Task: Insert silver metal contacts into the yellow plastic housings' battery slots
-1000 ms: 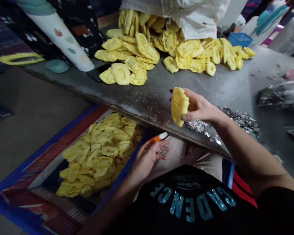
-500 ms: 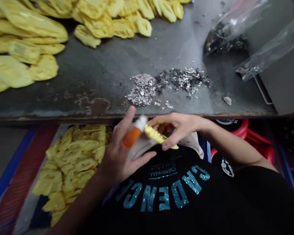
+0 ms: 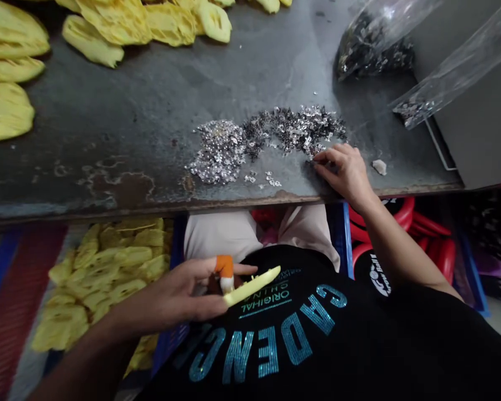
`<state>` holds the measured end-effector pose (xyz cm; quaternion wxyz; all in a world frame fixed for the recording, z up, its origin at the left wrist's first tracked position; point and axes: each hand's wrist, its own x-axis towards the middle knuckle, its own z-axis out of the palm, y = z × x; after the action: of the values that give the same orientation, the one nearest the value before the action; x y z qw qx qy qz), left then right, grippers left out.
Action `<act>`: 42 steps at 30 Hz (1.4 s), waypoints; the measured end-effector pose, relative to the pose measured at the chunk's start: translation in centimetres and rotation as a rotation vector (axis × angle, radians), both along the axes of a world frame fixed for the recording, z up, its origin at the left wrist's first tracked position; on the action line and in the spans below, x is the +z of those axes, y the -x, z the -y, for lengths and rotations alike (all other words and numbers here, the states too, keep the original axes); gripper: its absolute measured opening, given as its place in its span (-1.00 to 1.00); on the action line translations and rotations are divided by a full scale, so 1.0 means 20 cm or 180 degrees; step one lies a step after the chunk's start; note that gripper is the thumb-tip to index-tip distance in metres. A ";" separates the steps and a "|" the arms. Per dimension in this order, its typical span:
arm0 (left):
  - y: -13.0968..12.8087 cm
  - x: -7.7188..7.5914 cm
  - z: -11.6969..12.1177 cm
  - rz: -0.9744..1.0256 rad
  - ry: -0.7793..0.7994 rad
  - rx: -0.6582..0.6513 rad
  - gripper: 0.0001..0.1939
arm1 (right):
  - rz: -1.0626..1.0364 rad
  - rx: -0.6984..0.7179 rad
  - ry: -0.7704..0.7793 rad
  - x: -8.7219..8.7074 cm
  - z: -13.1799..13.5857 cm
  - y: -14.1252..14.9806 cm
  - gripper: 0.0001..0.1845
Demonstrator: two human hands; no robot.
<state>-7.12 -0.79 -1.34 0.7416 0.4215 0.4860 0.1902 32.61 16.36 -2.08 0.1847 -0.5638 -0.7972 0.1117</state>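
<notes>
My left hand (image 3: pixel 192 292) is closed on the edge of a thin, pale yellow oval piece (image 3: pixel 254 285), held tilted in front of my shirt. Orange and white wrapping (image 3: pixel 224 270) covers one finger of this hand. Over the table's front part, my right hand (image 3: pixel 345 174) has its fingertips pinched together at the lower edge of the dark small metal pieces (image 3: pixel 294 131). A tiny dark piece shows at those fingertips. To their left lies a heap of shinier silver pieces (image 3: pixel 221 150), with several loose ones (image 3: pixel 269 178) nearer the edge.
Yellow pieces (image 3: pixel 121 22) are heaped at the table's (image 3: pixel 162 111) back left, and more (image 3: pixel 108 273) fill a container below. Clear bags (image 3: pixel 371 53) of metal bits stand back right. A whitish lump (image 3: pixel 379 167) sits nearby. Red and black round items (image 3: pixel 401 223) are under the table.
My right hand has let go of the yellow piece and moved up and right to the metal bits. The left hand now holds the yellow piece alone, lower down. The view has shifted right.
</notes>
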 end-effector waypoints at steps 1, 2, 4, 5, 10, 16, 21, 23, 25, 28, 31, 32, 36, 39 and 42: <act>-0.01 0.00 -0.02 -0.0054 0.0076 -0.0194 -0.48 | 0.0275 -0.0002 0.0019 -0.01 -0.01 0.02 -0.76; -0.03 0.01 -0.05 -0.0117 0.0127 -0.0432 -0.50 | 0.0494 0.0019 0.0020 -0.01 -0.01 0.04 -0.72; -0.06 0.02 -0.09 -0.0147 0.0113 -0.0703 -0.51 | 0.0749 0.0111 -0.0052 -0.03 0.02 0.09 -0.65; -0.07 0.01 -0.10 -0.0109 0.0072 -0.0686 -0.51 | 0.0792 0.0187 -0.0111 -0.04 0.05 0.10 -0.63; -0.02 -0.09 -0.11 0.0375 0.0427 -0.0241 -0.32 | 0.0171 0.0361 -0.0282 -0.04 0.13 0.06 -0.64; -0.14 -0.16 -0.09 0.1502 0.0464 0.1294 -0.26 | -0.0068 0.0258 -0.0029 0.00 0.06 0.03 -0.70; -0.27 -0.11 -0.09 0.1712 0.0565 0.1791 -0.18 | 0.0001 0.0228 0.0018 -0.02 0.01 0.04 -0.74; -0.29 -0.10 -0.10 0.1851 0.0602 0.1807 -0.15 | -0.0060 0.0187 -0.0028 -0.03 0.00 0.03 -0.76; -0.31 -0.09 -0.10 0.1985 0.0576 0.1812 -0.17 | -0.0182 0.0208 -0.0097 -0.03 0.01 0.04 -0.79; -0.35 -0.07 -0.11 0.2117 0.0640 0.1746 -0.26 | -0.0556 0.0491 -0.0181 0.03 0.07 0.09 -0.84; -0.38 -0.03 -0.11 0.2200 0.0689 0.1645 -0.31 | -0.0987 0.1112 -0.0234 0.13 0.15 0.20 -0.88; -0.39 -0.02 -0.12 0.2220 0.0664 0.1604 -0.33 | -0.1083 0.1320 -0.0229 0.17 0.18 0.24 -0.90; -0.41 -0.01 -0.10 0.2137 0.0610 0.1544 -0.31 | -0.1182 0.1793 -0.0115 0.25 0.24 0.36 -0.86; -0.42 0.00 -0.08 0.2045 0.0763 0.1763 -0.26 | -0.1227 0.2015 -0.0140 0.25 0.24 0.40 -0.83; -0.43 0.03 -0.07 0.2034 0.0968 0.1870 -0.26 | -0.1155 0.2082 -0.0279 0.25 0.24 0.41 -0.81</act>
<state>1.42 0.64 -0.65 0.8223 0.0724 0.3543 0.4393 24.45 11.49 2.95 0.3014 -0.2420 -0.8935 0.2286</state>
